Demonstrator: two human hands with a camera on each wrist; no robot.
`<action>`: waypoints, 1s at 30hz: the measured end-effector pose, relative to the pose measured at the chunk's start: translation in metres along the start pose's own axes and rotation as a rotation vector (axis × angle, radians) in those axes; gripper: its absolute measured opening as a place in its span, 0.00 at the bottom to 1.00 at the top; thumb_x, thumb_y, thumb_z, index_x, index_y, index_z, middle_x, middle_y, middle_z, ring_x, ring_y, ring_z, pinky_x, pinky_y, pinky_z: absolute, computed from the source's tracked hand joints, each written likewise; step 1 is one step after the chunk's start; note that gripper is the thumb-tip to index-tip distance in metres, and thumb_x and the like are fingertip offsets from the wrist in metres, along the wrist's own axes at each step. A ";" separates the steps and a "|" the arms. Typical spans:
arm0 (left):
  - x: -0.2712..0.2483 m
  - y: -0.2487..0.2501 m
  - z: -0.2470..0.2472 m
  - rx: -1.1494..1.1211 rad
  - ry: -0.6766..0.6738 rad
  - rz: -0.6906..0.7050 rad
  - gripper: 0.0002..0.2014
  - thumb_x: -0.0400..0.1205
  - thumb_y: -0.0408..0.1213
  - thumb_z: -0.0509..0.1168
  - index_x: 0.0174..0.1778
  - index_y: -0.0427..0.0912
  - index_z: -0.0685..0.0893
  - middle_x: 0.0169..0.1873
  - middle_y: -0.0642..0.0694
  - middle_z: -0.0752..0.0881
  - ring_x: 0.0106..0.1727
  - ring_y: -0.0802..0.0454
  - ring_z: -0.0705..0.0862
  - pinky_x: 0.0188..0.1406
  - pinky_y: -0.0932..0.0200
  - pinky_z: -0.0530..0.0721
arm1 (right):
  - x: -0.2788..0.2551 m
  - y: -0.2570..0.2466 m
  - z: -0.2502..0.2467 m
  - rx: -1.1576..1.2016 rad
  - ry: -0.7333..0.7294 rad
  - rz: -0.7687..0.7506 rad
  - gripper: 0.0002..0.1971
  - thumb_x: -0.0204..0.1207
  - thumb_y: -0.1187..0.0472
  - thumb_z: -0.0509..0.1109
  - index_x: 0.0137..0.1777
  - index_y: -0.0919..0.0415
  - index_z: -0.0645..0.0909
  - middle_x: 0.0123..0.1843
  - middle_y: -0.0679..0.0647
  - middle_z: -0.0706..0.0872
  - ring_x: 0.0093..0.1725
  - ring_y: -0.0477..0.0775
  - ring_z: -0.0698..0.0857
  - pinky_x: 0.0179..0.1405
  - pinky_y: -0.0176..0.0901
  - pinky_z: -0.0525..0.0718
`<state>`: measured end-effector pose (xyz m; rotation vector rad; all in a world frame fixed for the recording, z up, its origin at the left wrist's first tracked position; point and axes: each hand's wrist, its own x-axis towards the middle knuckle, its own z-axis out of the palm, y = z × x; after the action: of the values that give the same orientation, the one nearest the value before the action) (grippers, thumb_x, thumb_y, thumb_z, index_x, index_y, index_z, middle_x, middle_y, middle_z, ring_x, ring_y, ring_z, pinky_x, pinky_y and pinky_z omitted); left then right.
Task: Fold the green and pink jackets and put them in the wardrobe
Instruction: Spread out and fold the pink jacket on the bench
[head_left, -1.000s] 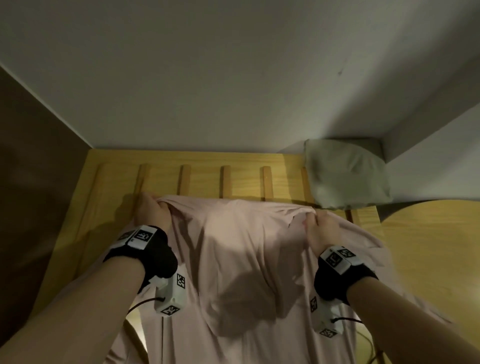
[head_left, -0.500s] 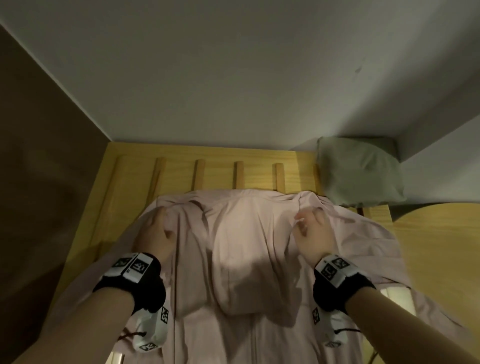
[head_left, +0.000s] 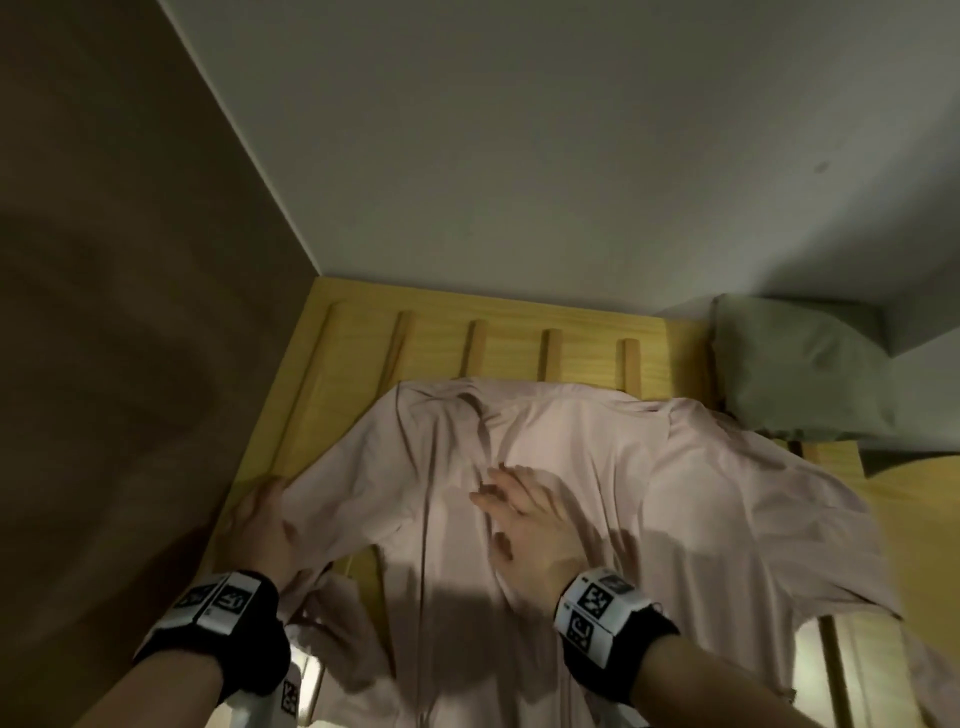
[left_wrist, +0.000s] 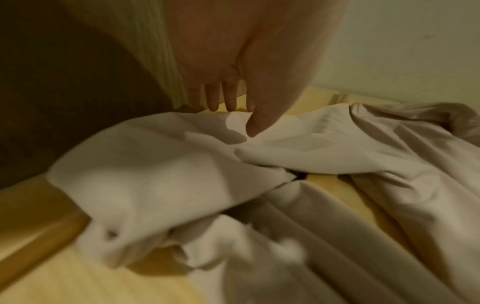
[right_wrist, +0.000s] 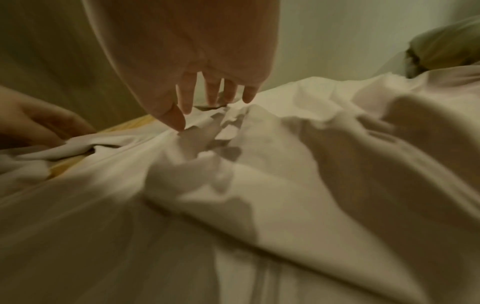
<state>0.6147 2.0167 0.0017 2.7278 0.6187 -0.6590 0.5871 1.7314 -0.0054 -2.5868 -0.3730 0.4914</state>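
Pink jacket (head_left: 597, 493) spread mid-frame; right hand (head_left: 530, 530) flat on it, fingers splayed; left hand (head_left: 265, 525) open at its left edge.

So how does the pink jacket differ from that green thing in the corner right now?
The pink jacket lies spread flat and wrinkled over the wooden slats; the green bundle sits compact in the far right corner. The left hand and right hand touch the pink jacket; nothing touches the green bundle. The pink jacket covers far more area. Both are soft fabric.
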 end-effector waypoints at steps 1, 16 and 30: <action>0.000 -0.004 -0.001 0.015 0.002 -0.030 0.24 0.82 0.32 0.57 0.75 0.46 0.65 0.75 0.38 0.63 0.72 0.36 0.67 0.68 0.47 0.70 | 0.001 -0.006 0.005 -0.006 -0.014 -0.022 0.28 0.76 0.58 0.58 0.78 0.46 0.62 0.84 0.45 0.52 0.83 0.47 0.44 0.76 0.40 0.30; -0.024 -0.007 -0.029 -0.235 -0.129 0.068 0.10 0.83 0.35 0.57 0.36 0.40 0.68 0.33 0.43 0.73 0.39 0.46 0.75 0.35 0.55 0.67 | 0.016 -0.082 0.028 0.230 -0.102 -0.039 0.28 0.78 0.59 0.59 0.79 0.45 0.61 0.71 0.49 0.75 0.70 0.51 0.72 0.73 0.43 0.67; -0.069 -0.005 -0.031 -0.333 -0.267 0.269 0.10 0.78 0.45 0.65 0.35 0.55 0.70 0.29 0.54 0.80 0.32 0.64 0.78 0.26 0.72 0.71 | 0.042 -0.112 -0.017 0.219 -0.178 -0.037 0.13 0.79 0.58 0.59 0.60 0.53 0.80 0.53 0.57 0.87 0.53 0.59 0.84 0.47 0.44 0.78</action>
<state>0.5676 2.0081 0.0608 2.3070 0.2634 -0.7573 0.6120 1.8339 0.0531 -2.3282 -0.4018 0.7112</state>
